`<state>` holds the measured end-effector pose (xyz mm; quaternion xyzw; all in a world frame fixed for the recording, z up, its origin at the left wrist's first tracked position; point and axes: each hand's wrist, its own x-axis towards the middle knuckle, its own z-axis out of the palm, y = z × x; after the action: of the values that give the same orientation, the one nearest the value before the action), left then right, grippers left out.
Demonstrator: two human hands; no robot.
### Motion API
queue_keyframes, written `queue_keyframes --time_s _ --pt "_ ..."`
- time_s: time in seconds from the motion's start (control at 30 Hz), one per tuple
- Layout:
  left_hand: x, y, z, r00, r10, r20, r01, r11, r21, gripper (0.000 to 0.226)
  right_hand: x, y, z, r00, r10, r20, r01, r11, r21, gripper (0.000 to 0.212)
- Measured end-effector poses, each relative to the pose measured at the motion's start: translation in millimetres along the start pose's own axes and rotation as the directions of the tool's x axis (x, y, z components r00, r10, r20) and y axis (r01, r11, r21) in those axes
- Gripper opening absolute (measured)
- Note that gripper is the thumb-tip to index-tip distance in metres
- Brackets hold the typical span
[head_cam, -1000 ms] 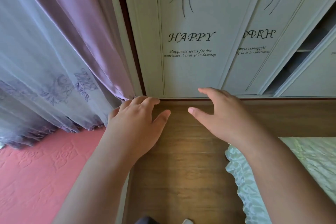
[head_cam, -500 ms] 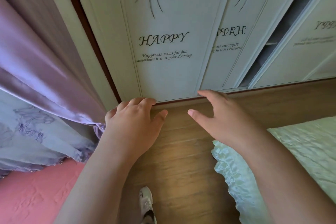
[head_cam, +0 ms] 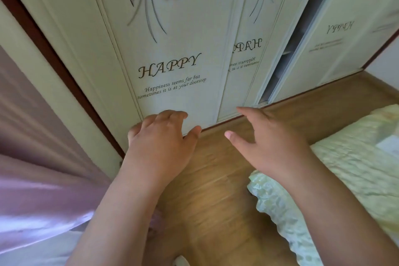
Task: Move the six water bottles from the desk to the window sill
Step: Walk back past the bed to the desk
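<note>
The view has swung to the right. A second ago the curtain filled the whole left side and a pink floor showed under it; now the curtain [head_cam: 41, 179] is pushed to the lower left, the pink floor is gone, and more of the wardrobe doors [head_cam: 172, 39] can be seen. The two hands have kept the same pose and the same spot in front of the person the whole time.

The left hand [head_cam: 159, 144] is open, with its fingers loosely curled, and it holds nothing. The right hand [head_cam: 265, 142] is open too, fingers spread, and it is also empty. Below both hands is the wooden floor [head_cam: 216, 201], and under the right arm lies the bed [head_cam: 345, 179] with its pale green frilly cover.

No water bottle, no desk and no window sill can be seen here. So the person looks to be turning and walking with empty hands — likely going to fetch a bottle. How many bottles are already moved cannot be told.

There is writing on the door just past the left hand's fingers. It says "HAPPY" in big letters, and under it "Happiness seems far but sometimes it is at your doorstep". On the doors beyond the right hand the same words show back to front — like in a mirror. Painted flowers sit higher up.
</note>
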<state>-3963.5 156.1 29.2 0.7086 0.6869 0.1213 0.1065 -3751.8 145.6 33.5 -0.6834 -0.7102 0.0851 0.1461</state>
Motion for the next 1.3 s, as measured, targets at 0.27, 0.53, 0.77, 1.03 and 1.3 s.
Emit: queue_keyframes --time_s 0.27,0.53,0.77,1.03,1.3 --pt "36.2 -33.1 -1.2 1.0 0.026 0.017 -0.026 1.0 -0.011 0.055 39.2 -16.0 11.3 0.998 0.047 0.043 -0.045 0.998 -0.038 0.068" --pt "80.0 -54.4 -2.7 0.999 -0.05 0.009 0.049 0.997 0.063 0.058 106.3 -29.3 30.3 0.99 -0.061 0.126 0.056 0.998 0.041 0.069" --pt "137.9 -36.8 -16.9 0.992 -0.111 -0.067 0.118 0.987 0.112 0.057 193.2 -23.5 24.5 0.975 -0.173 0.14 0.158 0.981 0.113 0.069" --pt "207.0 17.3 -2.0 0.989 -0.093 -0.114 0.107 0.988 0.115 0.057 262.8 22.9 4.3 0.974 -0.175 0.14 0.151 0.974 0.167 0.067" --pt "278.6 86.3 14.1 0.996 0.034 -0.08 -0.024 0.993 0.117 0.054 301.3 92.2 -30.3 0.995 -0.047 0.092 0.033 0.988 0.149 0.068"
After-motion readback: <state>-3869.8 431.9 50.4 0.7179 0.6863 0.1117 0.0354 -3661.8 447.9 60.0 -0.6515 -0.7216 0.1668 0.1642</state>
